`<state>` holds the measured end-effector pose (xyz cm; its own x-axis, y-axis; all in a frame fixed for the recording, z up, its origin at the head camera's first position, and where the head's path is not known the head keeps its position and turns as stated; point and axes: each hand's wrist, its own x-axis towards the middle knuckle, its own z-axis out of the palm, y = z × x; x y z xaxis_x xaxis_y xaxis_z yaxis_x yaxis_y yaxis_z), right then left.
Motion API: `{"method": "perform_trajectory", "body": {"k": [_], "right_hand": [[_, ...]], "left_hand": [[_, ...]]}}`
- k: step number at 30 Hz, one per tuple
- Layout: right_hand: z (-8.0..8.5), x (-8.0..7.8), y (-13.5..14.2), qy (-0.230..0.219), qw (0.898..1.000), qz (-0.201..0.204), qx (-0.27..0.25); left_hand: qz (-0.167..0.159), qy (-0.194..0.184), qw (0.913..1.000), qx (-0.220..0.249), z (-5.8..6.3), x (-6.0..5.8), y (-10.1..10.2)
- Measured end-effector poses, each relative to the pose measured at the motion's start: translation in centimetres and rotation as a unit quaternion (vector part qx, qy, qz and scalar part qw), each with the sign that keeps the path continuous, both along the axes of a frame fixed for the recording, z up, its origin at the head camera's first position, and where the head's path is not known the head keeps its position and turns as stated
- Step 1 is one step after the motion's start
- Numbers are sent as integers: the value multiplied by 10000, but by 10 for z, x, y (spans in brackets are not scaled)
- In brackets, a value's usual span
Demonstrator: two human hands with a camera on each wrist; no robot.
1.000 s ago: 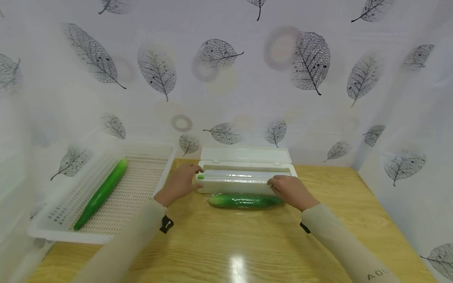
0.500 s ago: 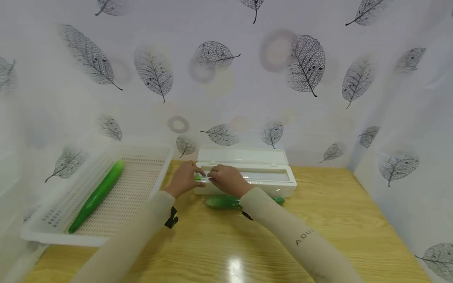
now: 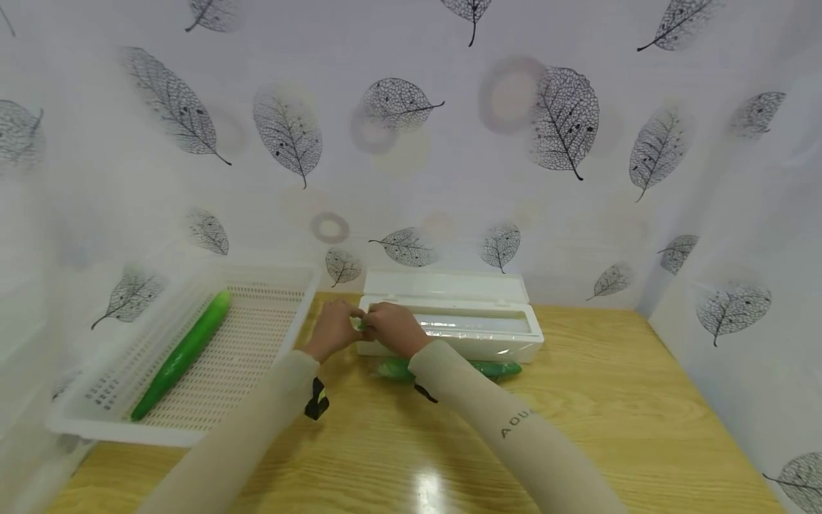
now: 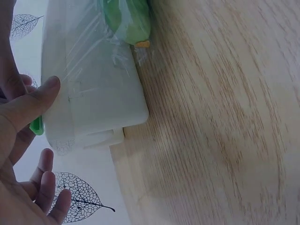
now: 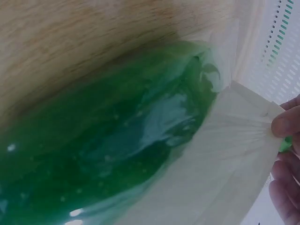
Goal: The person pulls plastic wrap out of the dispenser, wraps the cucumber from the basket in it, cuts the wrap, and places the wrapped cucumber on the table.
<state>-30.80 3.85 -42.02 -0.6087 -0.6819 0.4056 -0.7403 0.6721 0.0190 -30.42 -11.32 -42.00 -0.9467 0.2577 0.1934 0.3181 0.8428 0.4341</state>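
Pale, leaf-printed curtain [image 3: 437, 143] is hanging behind the wood-grained counter [image 3: 385, 442], and along the counter's far edge a white box [image 3: 462, 348] is standing with its lid [image 3: 446, 285] tipped back. My two hands are meeting at the box's left end, around a small green slider [image 4: 36, 126] on its front edge. That edge is running straight from left to right, so the long, free stretch of it is lying to the right of the slider, on my right hand's [image 3: 396, 328] side. Those fingers are curling together at the slider, clamped on it as far as I can judge from above. My left hand [image 3: 332, 330] is stretching its thumb over the box's front corner, and its lower fingers are hanging apart; whether thumb and forefinger are pinching anything, I cannot tell. Clear film [image 5: 234, 126] is draping down the box's front, creasing toward the thumb. Just in front, a wrapped cucumber [image 3: 497, 370] is lying on the counter, its long axis running parallel to the box, its middle passing beneath my right sleeve [image 3: 514, 428]; the right arm is nearer to it. Well off to the left, a bare cucumber [image 3: 183, 357] is resting slantwise in a white basket [image 3: 311, 300], which is overhanging the counter's left edge.
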Motion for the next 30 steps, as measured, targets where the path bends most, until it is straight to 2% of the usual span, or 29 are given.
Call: {"method": "perform_trajectory", "body": {"k": [5,13,23,27,30], "right_hand": [[-1,1,-3,-111,9997,-219,68],[7,7,-4,-597,9966,-553,-111],[13,3,7,-1175,9914,-499,273],[13,1,20,-1350,9899,-417,140],[12,0,34,-1565,9861,-550,43]], "left_hand": [[61,-20,10000,-54,0,1,2],[229,-56,9990,-371,3,4,5],[384,-112,9976,-567,-1,2,7],[415,-133,9977,-521,-1,3,8],[449,-9,9972,-596,-1,5,7]]}}
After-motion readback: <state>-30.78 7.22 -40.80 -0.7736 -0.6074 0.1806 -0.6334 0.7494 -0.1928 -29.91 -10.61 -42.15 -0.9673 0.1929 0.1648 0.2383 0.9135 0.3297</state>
